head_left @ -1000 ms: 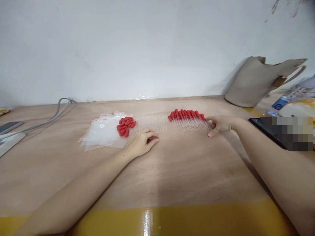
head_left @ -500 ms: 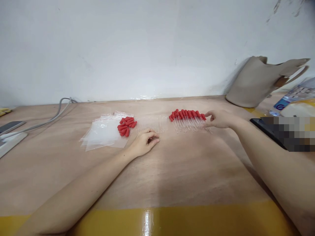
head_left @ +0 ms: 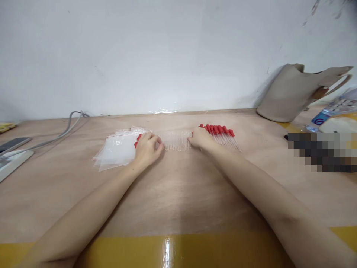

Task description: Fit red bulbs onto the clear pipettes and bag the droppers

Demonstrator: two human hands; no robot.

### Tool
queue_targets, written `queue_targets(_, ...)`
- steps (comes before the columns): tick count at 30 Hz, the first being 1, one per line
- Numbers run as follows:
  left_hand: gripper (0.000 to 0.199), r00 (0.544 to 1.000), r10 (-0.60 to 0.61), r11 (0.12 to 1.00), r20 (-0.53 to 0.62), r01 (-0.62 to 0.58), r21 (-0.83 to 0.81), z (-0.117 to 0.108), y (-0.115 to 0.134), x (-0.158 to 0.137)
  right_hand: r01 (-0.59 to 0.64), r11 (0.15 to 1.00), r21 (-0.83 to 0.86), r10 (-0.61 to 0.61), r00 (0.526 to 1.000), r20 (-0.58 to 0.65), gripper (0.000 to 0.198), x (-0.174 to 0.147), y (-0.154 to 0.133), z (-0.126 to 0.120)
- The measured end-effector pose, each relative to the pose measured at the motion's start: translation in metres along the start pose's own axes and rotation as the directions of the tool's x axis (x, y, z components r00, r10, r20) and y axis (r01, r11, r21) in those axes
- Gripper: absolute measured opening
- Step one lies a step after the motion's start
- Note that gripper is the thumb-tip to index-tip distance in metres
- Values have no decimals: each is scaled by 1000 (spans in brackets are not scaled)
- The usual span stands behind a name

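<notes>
Head: left hand partly hides rounded red bulbs.

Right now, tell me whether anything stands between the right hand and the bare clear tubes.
Nothing visible does. The right hand is at the right end of the row of bare clear tubes; whether it touches one, I cannot tell. The red-topped tubes show to its right, outside that gap.
</notes>
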State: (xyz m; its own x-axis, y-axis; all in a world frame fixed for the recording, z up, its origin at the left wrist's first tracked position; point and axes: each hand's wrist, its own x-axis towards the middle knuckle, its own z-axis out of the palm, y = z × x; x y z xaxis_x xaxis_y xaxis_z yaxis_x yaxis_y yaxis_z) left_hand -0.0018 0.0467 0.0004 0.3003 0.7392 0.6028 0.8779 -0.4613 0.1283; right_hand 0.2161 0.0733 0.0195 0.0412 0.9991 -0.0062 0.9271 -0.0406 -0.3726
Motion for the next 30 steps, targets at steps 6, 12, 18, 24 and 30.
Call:
queue_targets(6, 22, 991, -130, 965, 22, 121, 232, -9, -26, 11, -35, 999, 35, 33, 998, 56, 33, 21, -3, 8)
queue_targets(12, 21, 989, -132, 938, 67, 103, 331, -1, -21, 5, -42, 998, 40, 39, 997, 67, 32, 25, -4, 11)
queue_targets(18, 23, 989, -135, 929, 56, 107, 354, 4, -25, 4, 36, 999, 35, -35, 999, -39, 17, 1, 3, -7)
queue_targets(24, 21, 995, -103, 973, -17, 104, 207, -6, -1, 6, 362, 925, 114, -324, 910, -260, 19, -50, 31, -19)
queue_targets(30, 11, 955, 174, 961, 239, -111, -254, -14, 51, -10, 485, 870, 93, -432, 838, -334, 25, -79, 63, -2)
